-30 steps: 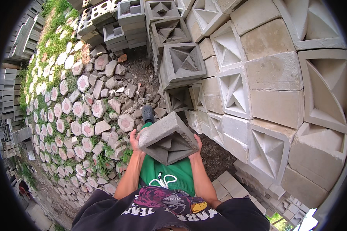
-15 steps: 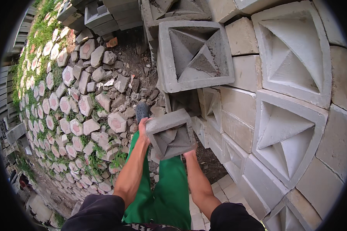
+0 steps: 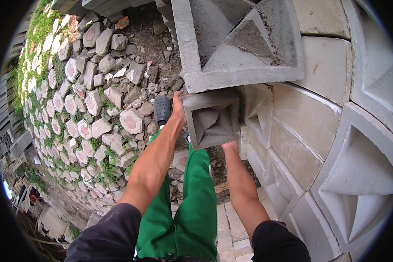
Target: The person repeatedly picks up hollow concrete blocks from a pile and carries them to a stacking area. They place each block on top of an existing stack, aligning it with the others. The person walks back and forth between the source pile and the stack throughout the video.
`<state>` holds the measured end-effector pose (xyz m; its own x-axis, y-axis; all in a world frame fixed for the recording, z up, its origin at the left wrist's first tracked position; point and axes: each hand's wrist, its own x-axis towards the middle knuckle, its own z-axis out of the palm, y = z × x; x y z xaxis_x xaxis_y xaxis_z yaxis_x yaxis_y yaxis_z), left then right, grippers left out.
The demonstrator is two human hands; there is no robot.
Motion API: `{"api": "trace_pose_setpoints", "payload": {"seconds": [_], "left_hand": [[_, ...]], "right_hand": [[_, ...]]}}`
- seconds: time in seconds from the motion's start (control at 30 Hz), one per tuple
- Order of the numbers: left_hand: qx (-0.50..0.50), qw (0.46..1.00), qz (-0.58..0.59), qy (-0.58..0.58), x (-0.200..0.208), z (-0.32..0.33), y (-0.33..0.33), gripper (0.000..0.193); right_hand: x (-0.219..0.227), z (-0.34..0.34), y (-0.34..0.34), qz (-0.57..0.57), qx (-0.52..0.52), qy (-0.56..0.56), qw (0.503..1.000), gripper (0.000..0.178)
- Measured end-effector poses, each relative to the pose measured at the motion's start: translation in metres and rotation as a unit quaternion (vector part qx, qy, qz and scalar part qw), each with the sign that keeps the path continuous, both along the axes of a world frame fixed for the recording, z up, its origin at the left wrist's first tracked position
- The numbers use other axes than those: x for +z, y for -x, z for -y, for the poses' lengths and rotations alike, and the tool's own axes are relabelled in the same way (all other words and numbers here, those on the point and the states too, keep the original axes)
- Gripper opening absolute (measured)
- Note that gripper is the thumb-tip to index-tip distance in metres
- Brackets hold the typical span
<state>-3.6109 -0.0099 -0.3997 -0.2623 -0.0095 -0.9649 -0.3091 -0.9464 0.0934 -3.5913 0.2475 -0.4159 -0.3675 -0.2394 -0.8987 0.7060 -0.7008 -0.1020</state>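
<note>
Both hands, left hand (image 3: 177, 107) and right hand (image 3: 229, 146), grasp a grey concrete block (image 3: 210, 118) beside stacked blocks (image 3: 318, 113).

Hexagonal pavers (image 3: 131, 121) on weedy ground, stacked concrete blocks (image 3: 332, 131), dark shoe (image 3: 162, 109)

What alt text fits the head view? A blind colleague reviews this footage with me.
Seen from above, a person's left hand and right hand grip a square, hollow concrete block low beside a stack of similar blocks. Below are green trousers and a dark shoe; hexagonal pavers with grass and rubble lie to the left.
</note>
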Motion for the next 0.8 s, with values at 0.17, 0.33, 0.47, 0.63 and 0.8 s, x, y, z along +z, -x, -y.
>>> {"api": "trace_pose_setpoints", "payload": {"seconds": [0.17,0.33,0.47,0.63,0.8], "left_hand": [[-0.023,0.999,0.026,0.016,-0.003,0.002,0.004,0.059],[-0.032,0.997,0.04,0.053,-0.059,0.007,0.005,0.058],[-0.034,0.999,0.019,0.036,-0.053,0.003,0.029,0.06],[-0.045,0.999,-0.006,0.019,-0.051,0.011,0.009,0.059],[-0.091,0.994,0.004,-0.067,-0.047,0.014,-0.007,0.061]], "right_hand": [[0.005,0.004,0.003,-0.006,0.001,0.003,1.0,0.052],[-0.004,0.004,0.002,-0.047,0.025,0.014,0.998,0.055],[-0.006,0.008,0.002,-0.049,0.049,-0.031,0.997,0.059],[0.023,0.033,-0.004,0.01,-0.084,0.037,0.996,0.057],[0.023,0.041,-0.014,-0.033,-0.098,0.072,0.992,0.056]]}}
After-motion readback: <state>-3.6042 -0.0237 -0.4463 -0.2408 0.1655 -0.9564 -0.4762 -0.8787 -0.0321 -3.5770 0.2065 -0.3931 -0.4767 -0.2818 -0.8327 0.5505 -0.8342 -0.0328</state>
